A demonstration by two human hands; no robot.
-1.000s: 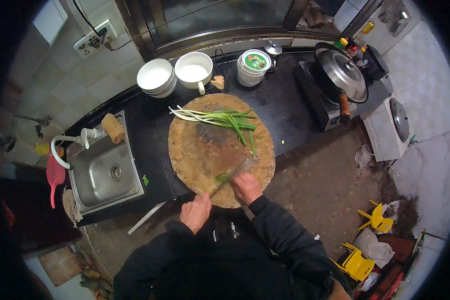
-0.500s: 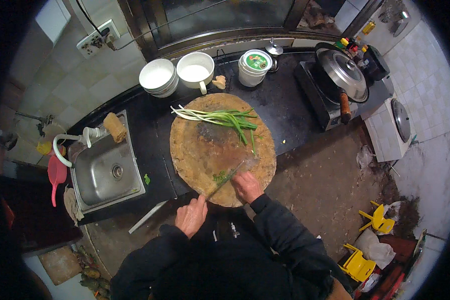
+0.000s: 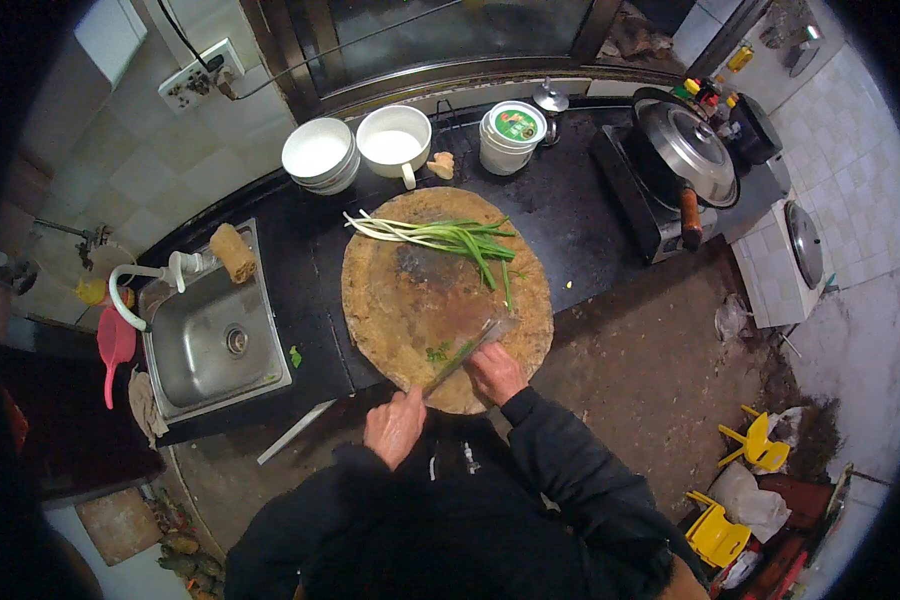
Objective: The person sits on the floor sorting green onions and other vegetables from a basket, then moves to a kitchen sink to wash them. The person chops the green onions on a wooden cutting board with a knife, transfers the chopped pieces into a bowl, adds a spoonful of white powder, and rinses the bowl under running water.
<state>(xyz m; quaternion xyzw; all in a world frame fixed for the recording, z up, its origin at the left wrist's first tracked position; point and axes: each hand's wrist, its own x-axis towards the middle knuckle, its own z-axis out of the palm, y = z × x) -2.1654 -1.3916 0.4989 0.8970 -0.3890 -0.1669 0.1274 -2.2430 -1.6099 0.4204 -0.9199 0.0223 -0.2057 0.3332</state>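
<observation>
My left hand (image 3: 394,428) is closed around the handle of a kitchen knife (image 3: 460,358), at the near edge of a round wooden chopping board (image 3: 390,310). The blade slants away to the right across the board. Against its right side rest the curled fingers of my right hand (image 3: 497,373); whatever they hold is hidden under them. Left of the blade lies a little heap of chopped green bits (image 3: 437,352). A bunch of scallions (image 3: 450,236), white ends to the left, lies across the far part of the board.
Left of the board is a steel sink (image 3: 210,345) with a sponge-like block (image 3: 232,252) on its rim. White bowls (image 3: 320,160), a mug-like bowl (image 3: 394,140) and a lidded white tub (image 3: 511,140) stand behind. At right, a lidded wok (image 3: 685,150) sits on a stove.
The knife and my left hand have shifted slightly to the right, bringing the blade closer to my right hand's fingers. The scallions lie as before.
</observation>
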